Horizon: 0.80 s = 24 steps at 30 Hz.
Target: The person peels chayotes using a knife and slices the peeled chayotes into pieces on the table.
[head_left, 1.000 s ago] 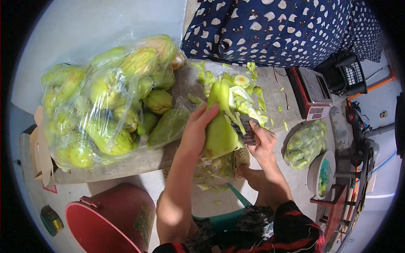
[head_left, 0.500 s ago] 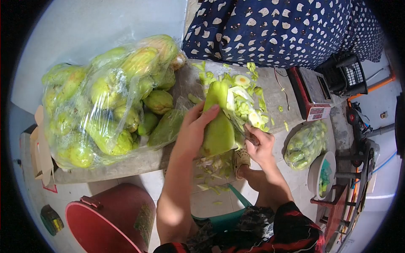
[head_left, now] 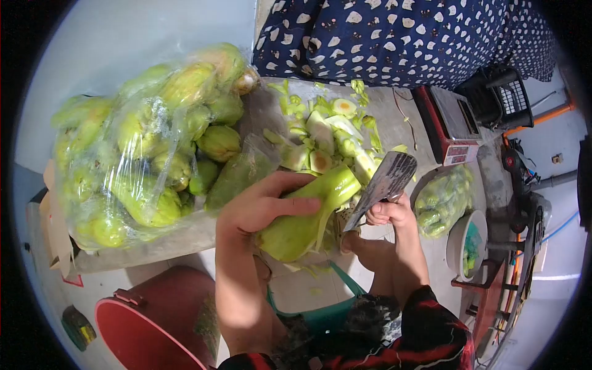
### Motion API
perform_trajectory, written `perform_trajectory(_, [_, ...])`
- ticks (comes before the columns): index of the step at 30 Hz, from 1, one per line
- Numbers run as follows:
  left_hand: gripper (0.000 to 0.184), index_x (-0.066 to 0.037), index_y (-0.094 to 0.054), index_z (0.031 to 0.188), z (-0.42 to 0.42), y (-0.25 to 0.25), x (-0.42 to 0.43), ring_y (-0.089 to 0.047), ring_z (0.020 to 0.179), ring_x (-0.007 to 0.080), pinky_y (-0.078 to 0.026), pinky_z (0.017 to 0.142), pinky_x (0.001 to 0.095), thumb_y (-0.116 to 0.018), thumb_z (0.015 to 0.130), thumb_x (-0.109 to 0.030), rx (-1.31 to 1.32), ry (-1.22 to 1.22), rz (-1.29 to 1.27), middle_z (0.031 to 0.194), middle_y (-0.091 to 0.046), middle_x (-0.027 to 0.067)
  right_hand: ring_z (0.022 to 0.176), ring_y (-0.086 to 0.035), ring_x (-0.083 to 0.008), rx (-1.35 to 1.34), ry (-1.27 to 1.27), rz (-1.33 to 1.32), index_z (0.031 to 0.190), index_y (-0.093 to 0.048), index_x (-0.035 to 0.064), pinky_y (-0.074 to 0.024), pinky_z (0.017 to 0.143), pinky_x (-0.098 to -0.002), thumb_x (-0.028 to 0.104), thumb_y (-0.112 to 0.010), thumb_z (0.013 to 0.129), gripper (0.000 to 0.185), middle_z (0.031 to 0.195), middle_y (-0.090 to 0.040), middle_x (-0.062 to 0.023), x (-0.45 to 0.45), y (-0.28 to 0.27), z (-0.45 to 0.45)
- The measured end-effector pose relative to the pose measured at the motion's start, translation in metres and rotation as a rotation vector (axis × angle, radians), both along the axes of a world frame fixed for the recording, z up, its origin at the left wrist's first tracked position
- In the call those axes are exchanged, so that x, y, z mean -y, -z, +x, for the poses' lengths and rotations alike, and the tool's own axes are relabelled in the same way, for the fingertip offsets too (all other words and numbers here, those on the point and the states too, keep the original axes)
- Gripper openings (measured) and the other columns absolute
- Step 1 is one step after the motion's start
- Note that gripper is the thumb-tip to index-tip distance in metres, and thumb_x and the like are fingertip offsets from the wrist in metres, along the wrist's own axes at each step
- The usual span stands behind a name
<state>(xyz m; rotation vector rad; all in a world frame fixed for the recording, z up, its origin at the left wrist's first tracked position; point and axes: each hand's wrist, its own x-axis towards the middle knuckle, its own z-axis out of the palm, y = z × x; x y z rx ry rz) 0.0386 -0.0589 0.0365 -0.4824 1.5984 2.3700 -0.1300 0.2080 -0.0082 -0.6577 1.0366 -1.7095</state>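
My left hand (head_left: 277,206) is closed around a large pale green fruit (head_left: 296,231) that looks like a green papaya. The fruit is tilted, its narrow end pointing up and right, and a strip of peel hangs along its right side. In my right hand (head_left: 393,213) is a cleaver (head_left: 385,182), its broad blade, wet and smeared, raised just right of the fruit. My fingers hide most of its handle. Behind both hands, cut ends and peelings (head_left: 327,132) lie heaped on the concrete ledge (head_left: 246,132).
A clear plastic bag of whole green fruits (head_left: 148,154) fills the ledge's left side. A red bucket (head_left: 163,320) stands below. To the right are a scale (head_left: 450,123), a black basket (head_left: 502,102), another filled bag (head_left: 444,200) and a white bowl (head_left: 459,246). Patterned cloth (head_left: 394,43) hangs behind.
The fruit has come down and toward me, tilting over in my left hand. The cleaver has come off it, its blade now raised to the right and turned toward view.
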Motion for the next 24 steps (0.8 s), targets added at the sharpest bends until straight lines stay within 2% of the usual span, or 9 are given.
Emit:
perform_trajectory(7, [0.070,0.003,-0.055,0.133,0.000,0.001,0.002,-0.053,0.122,0.0232,-0.039,0.103,0.0324,-0.081,0.077,-0.032,0.010,0.129,0.006,0.130,-0.058,0.0156,0.043,-0.042,-0.0113,0.024,-0.036,-0.017,0.104,-0.053,-0.0031,-0.0307,0.039,-0.0284,-0.003,-0.065,0.086,0.021,0.058,-0.049,-0.0047,-0.005,0.000,-0.001])
perform_trajectory(16, [0.061,0.000,-0.058,0.131,0.000,0.004,0.002,-0.053,0.121,0.0214,-0.039,0.102,0.0322,-0.081,0.078,-0.022,0.033,0.126,0.118,0.128,-0.060,0.0131,0.044,-0.043,-0.0124,-0.031,-0.014,0.089,0.100,-0.055,-0.0035,-0.0313,0.039,-0.0288,-0.003,-0.068,0.082,0.022,0.057,-0.049,-0.0055,-0.010,-0.001,-0.003])
perform_trajectory(20, [0.059,0.000,-0.059,0.129,0.002,-0.011,0.000,-0.053,0.120,0.0208,-0.039,0.102,0.0318,-0.081,0.079,-0.022,0.075,0.088,0.133,0.126,-0.061,0.0127,0.043,-0.042,-0.0121,-0.031,0.015,0.054,0.099,-0.055,-0.0031,-0.0308,0.039,-0.0288,-0.004,-0.068,0.081,0.023,0.057,-0.049,-0.0050,-0.012,0.005,-0.001])
perform_trajectory(23, [0.057,0.000,-0.060,0.128,0.002,-0.008,-0.001,-0.054,0.119,0.0202,-0.040,0.101,0.0317,-0.080,0.080,-0.021,0.020,0.118,0.105,0.124,-0.062,0.0124,0.045,-0.045,-0.0118,0.040,-0.052,0.041,0.106,-0.057,-0.0036,-0.0323,0.040,-0.0283,-0.002,-0.071,0.078,0.031,0.061,-0.054,-0.0054,-0.012,0.003,-0.005])
perform_trajectory(24, [0.056,0.000,-0.060,0.128,0.004,-0.012,-0.002,-0.054,0.119,0.0201,-0.040,0.101,0.0318,-0.080,0.080,-0.022,0.038,0.087,0.132,0.124,-0.062,0.0126,0.046,-0.047,-0.0117,-0.048,-0.053,0.138,0.111,-0.057,-0.0040,-0.0335,0.040,-0.0280,-0.001,-0.072,0.077,0.037,0.064,-0.057,-0.0058,-0.014,-0.001,-0.007])
